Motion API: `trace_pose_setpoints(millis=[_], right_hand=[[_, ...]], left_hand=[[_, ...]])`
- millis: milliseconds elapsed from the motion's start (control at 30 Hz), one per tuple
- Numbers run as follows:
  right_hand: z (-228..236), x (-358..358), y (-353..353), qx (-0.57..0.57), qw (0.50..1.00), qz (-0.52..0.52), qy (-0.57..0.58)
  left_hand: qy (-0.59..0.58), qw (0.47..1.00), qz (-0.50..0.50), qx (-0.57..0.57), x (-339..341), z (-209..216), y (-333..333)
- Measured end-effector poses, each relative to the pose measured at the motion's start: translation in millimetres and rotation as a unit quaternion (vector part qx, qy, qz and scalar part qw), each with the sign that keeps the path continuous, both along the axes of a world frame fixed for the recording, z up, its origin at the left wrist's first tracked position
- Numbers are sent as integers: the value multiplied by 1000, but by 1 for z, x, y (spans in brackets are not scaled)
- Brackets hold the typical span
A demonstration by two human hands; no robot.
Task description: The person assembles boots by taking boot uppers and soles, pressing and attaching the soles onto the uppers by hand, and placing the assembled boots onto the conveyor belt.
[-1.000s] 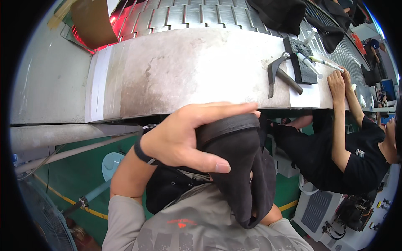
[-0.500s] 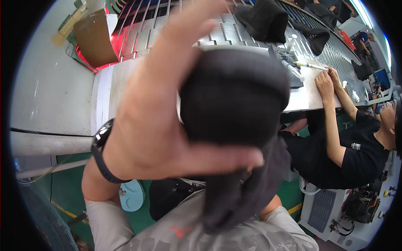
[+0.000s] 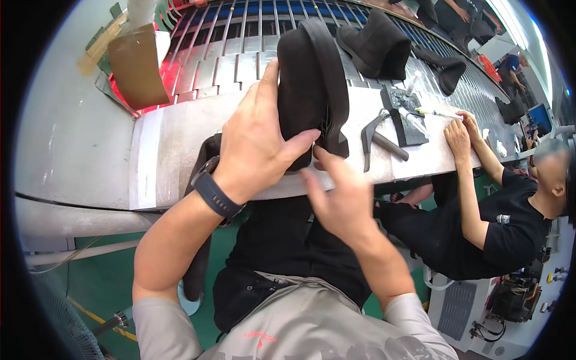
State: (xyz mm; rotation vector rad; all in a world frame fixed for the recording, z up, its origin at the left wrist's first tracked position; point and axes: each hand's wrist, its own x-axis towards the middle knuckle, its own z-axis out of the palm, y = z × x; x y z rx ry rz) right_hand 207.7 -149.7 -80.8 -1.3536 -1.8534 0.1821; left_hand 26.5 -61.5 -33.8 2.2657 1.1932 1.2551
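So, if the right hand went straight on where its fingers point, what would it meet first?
Probably the black boot held by the left hand: the right hand looks very near its lower end, perhaps touching, though depth is unclear.

I saw the left forearm (image 3: 179, 233) slant far and right, the left hand (image 3: 253, 141) curled in a grip, thumb pointing right. The right forearm (image 3: 384, 264) slanted far and left, the right hand (image 3: 345, 201) slightly blurred, thumb and forefinger parted.

hammer (image 3: 390, 147) beside dark block (image 3: 409, 134), brown cardboard (image 3: 140, 71) upper left, slatted metal conveyor (image 3: 245, 67), fan (image 3: 63, 321) lower left, black-shirted co-worker (image 3: 517, 231) right
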Motion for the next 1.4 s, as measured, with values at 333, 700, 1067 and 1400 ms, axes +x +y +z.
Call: trace_pose_setpoints(millis=[333,700,1067,1400], right_hand=[[130,8,76,157,986,31,-44],[140,3,104,44,994,95,-21],[66,-3,127,55,996,59,-25],[42,-15,142,47,997,40,34]], left_hand=[[-2,999,43,-3,7,0,11],[-3,998,51,-36,3,-2,20],[59,995,45,-71,-9,-19,59],[-2,988,3,-152,-14,-19,69]])
